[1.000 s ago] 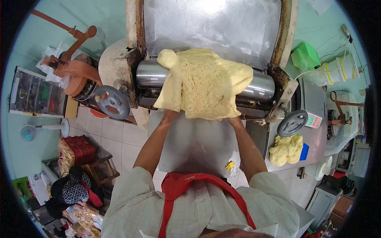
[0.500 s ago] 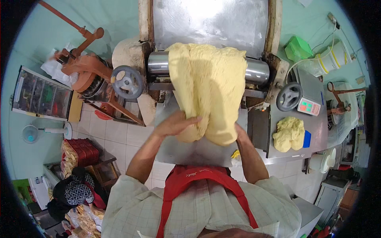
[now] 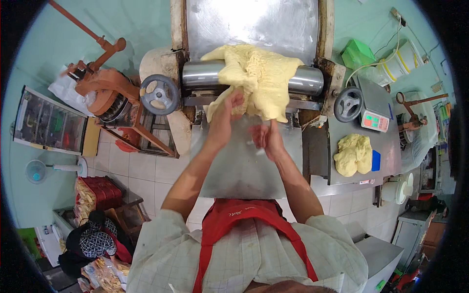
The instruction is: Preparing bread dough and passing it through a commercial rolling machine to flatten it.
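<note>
A large mass of pale yellow dough point(image 3: 266, 73) lies draped over the steel roller point(image 3: 200, 74) of a dough-sheeting machine, its lower folds hanging toward me. My left hand point(image 3: 230, 106) is against the hanging dough on its left side, thumb and fingers apart. Just below the dough's lower right edge is my right hand point(image 3: 268, 139), its fingers spread and partly blurred, with no dough in it. Beneath both hands slopes a grey metal plate point(image 3: 239, 171).
Handwheels point(image 3: 159, 94) flank the roller. On the right-hand table point(image 3: 391, 166), another dough lump point(image 3: 352, 155) sits by a blue scraper point(image 3: 375, 160) and a scale point(image 3: 375, 120). An orange-brown machine point(image 3: 110, 90) stands left. Another person point(image 3: 100, 237) is at lower left.
The dough has moved up and away over the roller, and its hanging part is shorter and more bunched. Both hands have moved up and inward; the right has come away from the dough's side.
</note>
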### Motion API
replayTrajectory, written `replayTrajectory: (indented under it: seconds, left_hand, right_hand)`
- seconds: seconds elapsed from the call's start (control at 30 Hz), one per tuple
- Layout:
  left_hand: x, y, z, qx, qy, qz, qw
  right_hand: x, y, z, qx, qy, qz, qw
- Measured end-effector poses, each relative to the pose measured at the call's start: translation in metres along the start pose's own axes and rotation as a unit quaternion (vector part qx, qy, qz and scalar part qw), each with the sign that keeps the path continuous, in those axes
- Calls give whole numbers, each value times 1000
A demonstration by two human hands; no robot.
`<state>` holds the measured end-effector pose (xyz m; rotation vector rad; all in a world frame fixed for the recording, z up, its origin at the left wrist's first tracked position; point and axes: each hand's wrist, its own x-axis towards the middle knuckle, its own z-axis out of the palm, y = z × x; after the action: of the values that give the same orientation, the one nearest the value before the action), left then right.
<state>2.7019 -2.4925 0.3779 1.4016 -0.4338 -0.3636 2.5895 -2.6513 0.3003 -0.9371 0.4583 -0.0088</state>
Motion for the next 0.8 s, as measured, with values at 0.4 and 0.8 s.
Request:
replayTrajectory:
  seconds: [0.4, 0.8]
  left_hand:
    - [61, -235, -120, 427, 44, -30, 903]
    - [14, -119, 8, 86, -141, -316, 934]
  right_hand:
    - [61, 1, -159, -171, 237, -40, 956]
    - [120, 24, -177, -490, -36, 46, 870]
